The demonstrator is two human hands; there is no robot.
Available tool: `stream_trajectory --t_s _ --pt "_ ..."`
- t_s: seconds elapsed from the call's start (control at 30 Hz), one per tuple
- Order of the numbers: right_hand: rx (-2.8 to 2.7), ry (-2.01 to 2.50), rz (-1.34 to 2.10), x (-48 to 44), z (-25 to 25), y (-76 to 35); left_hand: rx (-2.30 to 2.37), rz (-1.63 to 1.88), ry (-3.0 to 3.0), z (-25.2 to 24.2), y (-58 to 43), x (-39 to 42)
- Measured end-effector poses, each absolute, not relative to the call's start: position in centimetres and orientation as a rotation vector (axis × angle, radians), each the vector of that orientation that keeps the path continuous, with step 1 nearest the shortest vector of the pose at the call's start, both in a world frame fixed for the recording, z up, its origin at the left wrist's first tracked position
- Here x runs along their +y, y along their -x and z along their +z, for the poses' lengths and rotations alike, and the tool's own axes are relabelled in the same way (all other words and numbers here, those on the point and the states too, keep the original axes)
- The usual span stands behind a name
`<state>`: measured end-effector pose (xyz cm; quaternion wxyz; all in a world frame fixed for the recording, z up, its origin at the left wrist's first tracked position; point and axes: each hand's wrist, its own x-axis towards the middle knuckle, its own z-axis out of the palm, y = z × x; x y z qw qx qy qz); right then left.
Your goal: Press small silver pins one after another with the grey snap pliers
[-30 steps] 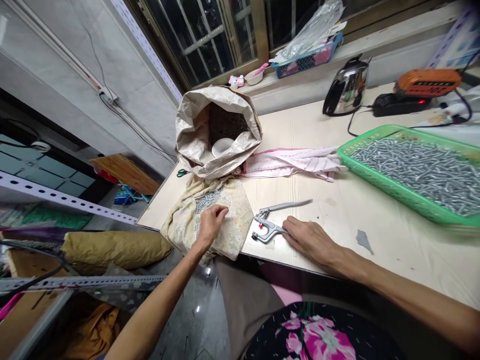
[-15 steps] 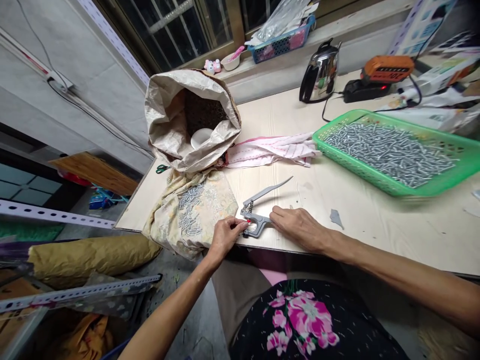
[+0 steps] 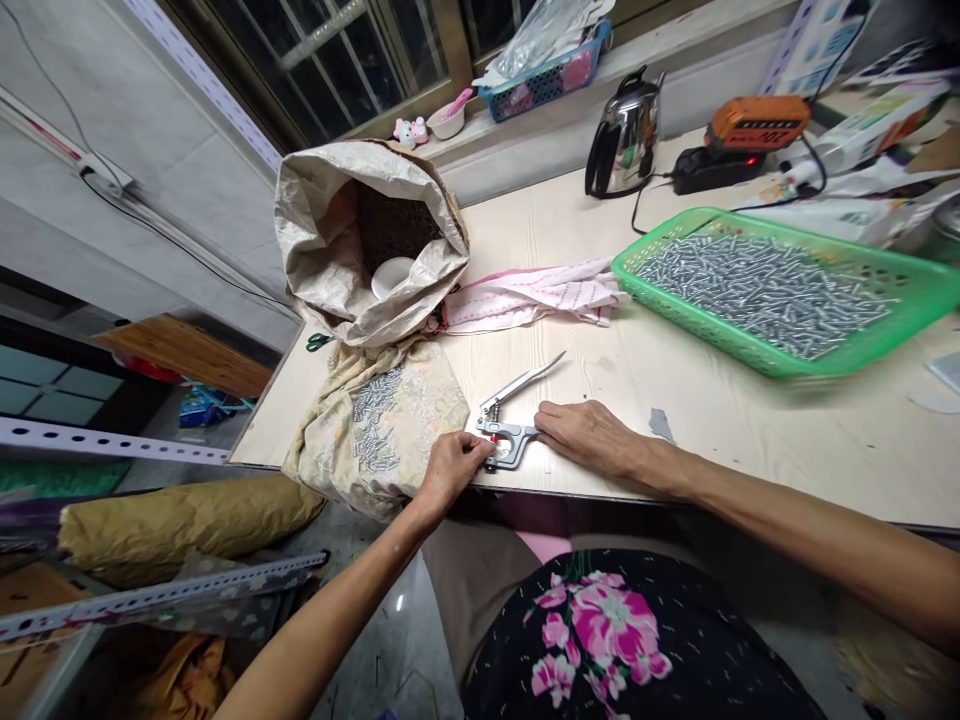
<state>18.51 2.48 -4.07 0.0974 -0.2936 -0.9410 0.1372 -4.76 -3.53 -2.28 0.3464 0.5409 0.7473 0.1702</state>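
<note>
A grey metal snap plier lies at the table's near edge, its upper handle raised. My right hand rests over the lower handle, fingers curled round it. My left hand is pinched at the plier's jaw, fingertips together on something too small to make out. Just left of it lies a pale patterned cloth with several small metal pins scattered on it.
A crumpled paper sack with dark contents and a white cup stands behind the cloth. A green tray of metal pins sits at the right. A kettle, an orange device, a pink-white bag and a window-sill basket lie farther back.
My left hand left the pins on the cloth and came right to the plier's jaw, fingers pinched. My right hand stayed on the plier handle. The view shifted rightwards.
</note>
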Motion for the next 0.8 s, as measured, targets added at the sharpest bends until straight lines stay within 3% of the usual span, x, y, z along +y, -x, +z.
stream_trajectory --t_s 0.33,0.6,0.8 --pt "-2.782 0.904 0.213 4.4 -2.4 -18.7 1.838 0.384 -1.346 -2.2 5.0 -3.5" --pt "-2.858 0.939 0.298 6.4 -1.9 -18.1 1.91 0.294 -1.344 -1.7 4.8 -3.4" --pt "-2.873 1.033 0.338 5.3 -1.2 -17.7 2.013 0.42 -1.908 -0.7 3.7 -4.2"
